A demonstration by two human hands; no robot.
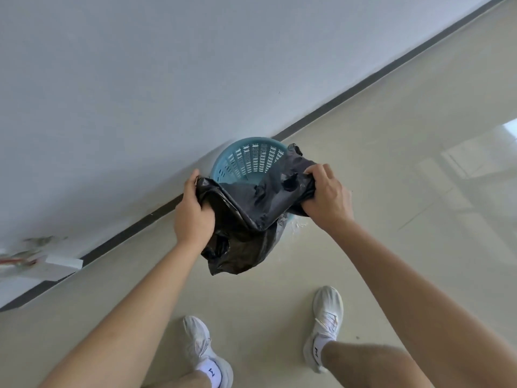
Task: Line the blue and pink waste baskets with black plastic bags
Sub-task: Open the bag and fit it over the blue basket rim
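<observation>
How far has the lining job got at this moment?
Nothing looks finished. In hand: the left hand and right hand stretch a black bag over the near side of the blue basket; its far rim is bare. Left: seat this bag, then line the pink basket, not in view.

Glossy beige floor (391, 219), blue basket (246, 161) standing by the wall, two white sneakers (327, 320)
</observation>
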